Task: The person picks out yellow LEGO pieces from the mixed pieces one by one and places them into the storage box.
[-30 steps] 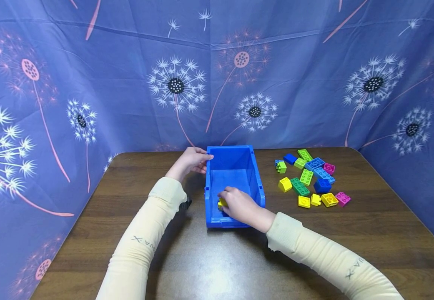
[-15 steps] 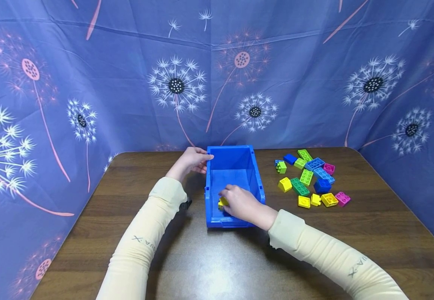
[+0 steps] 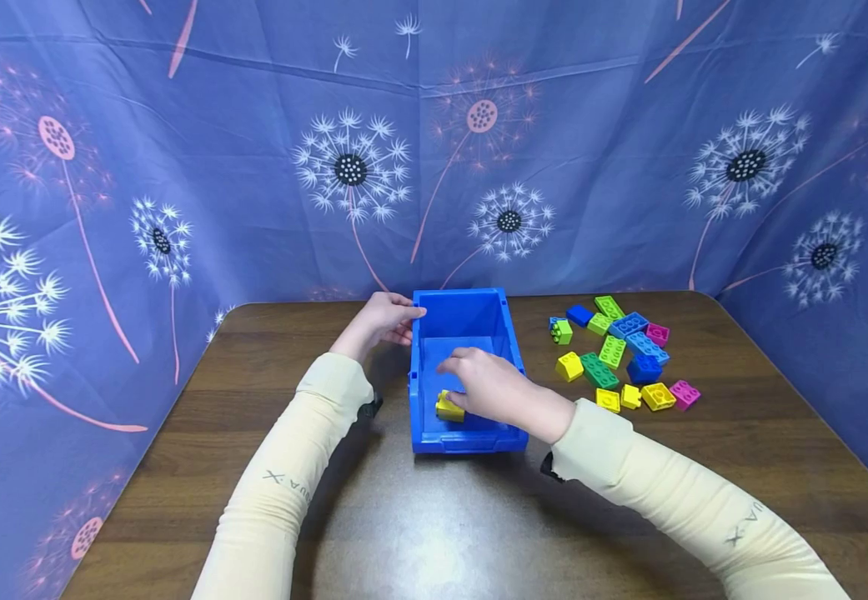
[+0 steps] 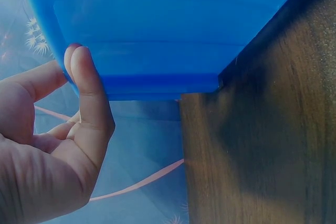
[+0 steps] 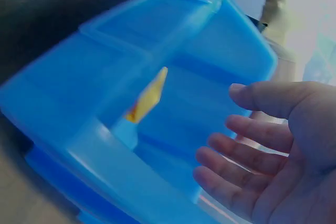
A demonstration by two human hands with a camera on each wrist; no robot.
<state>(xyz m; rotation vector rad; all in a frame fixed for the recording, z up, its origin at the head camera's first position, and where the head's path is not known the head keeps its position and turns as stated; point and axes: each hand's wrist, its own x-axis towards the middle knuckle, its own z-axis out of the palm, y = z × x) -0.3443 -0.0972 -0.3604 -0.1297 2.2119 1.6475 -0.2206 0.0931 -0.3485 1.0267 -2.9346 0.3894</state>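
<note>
A dark brown, wood-grained counter [image 3: 253,375] with rounded far corners carries everything, and the blue bin [image 3: 458,312] stands upright at its far edge. On the near side of the bin, a patch of light glares off the wood; dark shadows from the arms fall to either side of that glare. Behind the bin, and out to its left and right, hangs a creased blue-violet cloth [image 3: 253,167] printed with white and coral dandelions.

On the left of the bin, the left hand [image 3: 383,318] has its grip on the side wall, pinching it at the rim near the far end. The right hand [image 3: 482,383] is over the bin's interior, its grip loose and holding nothing, fingers apart. The yellow block [image 3: 450,408] lies on the bin's floor towards the near end; the right wrist view shows a gap between it and the fingers.

To the right of the bin, loose blocks [image 3: 613,352] in lime, green, blue, yellow and magenta are scattered close together. Pale yellow sleeves [image 3: 283,483] reach towards the bin from its near side.
</note>
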